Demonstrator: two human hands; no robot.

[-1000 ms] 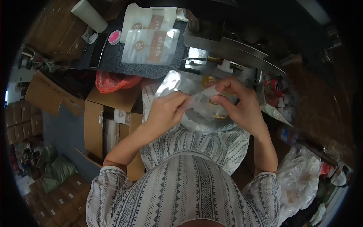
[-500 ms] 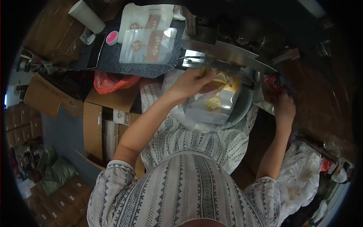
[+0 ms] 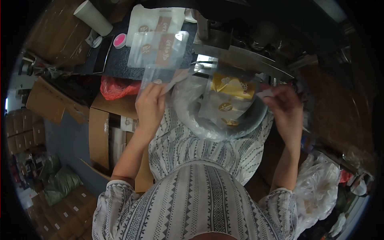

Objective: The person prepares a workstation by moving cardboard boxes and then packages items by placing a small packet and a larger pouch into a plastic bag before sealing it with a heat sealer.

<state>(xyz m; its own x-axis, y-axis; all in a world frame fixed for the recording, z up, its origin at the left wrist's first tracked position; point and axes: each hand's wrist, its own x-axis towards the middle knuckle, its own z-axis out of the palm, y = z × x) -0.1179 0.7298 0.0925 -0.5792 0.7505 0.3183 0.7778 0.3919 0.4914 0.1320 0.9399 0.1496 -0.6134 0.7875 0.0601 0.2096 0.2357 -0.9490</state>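
My left hand is closed on a clear plastic pouch, blurred by motion, in front of the mat's near edge. To the right, a yellow-and-clear printed pouch lies at the mouth of a plastic-lined basin on my lap, just below the metal edge of a machine. My right hand is at the basin's right side. Its fingers are pinched on a small whitish piece that is too blurred to name.
Two printed pouches lie on a dark mat, near a pink-lidded jar, a phone and a white cup. An open cardboard box and a red bag are at left. Clear plastic bags sit at right.
My left hand has moved left from the yellow pouch and now holds a clear pouch. My right hand has come left from a red-and-green item towards the basin. The yellow pouch hangs lower.
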